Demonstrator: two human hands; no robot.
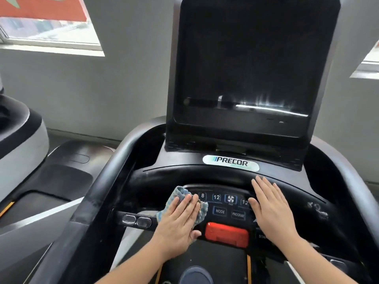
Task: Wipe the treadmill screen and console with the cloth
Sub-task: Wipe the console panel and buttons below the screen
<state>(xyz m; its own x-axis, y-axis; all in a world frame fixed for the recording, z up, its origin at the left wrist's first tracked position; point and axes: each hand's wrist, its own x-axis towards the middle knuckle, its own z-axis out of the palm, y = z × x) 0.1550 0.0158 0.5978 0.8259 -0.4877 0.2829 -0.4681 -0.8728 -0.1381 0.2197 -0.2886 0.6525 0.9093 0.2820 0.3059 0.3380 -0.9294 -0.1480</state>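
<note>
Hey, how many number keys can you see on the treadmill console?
3. An 8 key beside the cloth, a 12 key right of it, and a second 12 key past the fan key, partly under the right hand. The cloth and left hand may hide more.

The left hand [180, 220] lies flat, with straight fingers [184, 203], on a crumpled blue-grey cloth [178, 193] and presses it on the left end of the button panel of the black plastic treadmill console [164, 179]. The right hand [272, 210] rests flat on the right end of the same panel and holds nothing. Between the hands show the buttons 8, 12, a fan sign, MODE and PROGRAM. A red rectangular stop button [226, 235] sits at the console's near edge. Above the white oval PRECOR label [230, 163] stands the tall dark screen [246, 68], with pale reflections near its lower edge.
</note>
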